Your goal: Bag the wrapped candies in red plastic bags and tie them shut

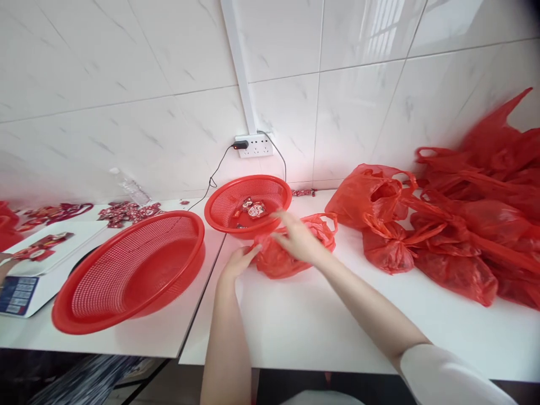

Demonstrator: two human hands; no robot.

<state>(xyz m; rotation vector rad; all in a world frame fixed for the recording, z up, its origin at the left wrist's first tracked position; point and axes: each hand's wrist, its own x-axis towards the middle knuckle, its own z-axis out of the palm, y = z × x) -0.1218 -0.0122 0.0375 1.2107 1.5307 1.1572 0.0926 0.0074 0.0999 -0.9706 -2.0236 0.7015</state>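
A red plastic bag (280, 261) lies on the white table in front of me. My left hand (237, 263) is closed on the bag's left edge, its fingertips partly hidden. Over the bag is my right hand (300, 239), slightly blurred, fingers apart and pointing at the small red basket (215, 216). No object shows in its fingers. Inside that basket, several small red-and-white wrapped packets (256, 210) rest near the middle. The bag's contents cannot be made out.
A large red basket (198, 247) stands left, beside a white scale (31, 287) where another person's hand (6, 264) touches red packets. More packets (126, 212) and a clear bottle (133, 188) lie behind. Filled red bags (459, 236) crowd the right. A power strip (257, 146) is on the wall.
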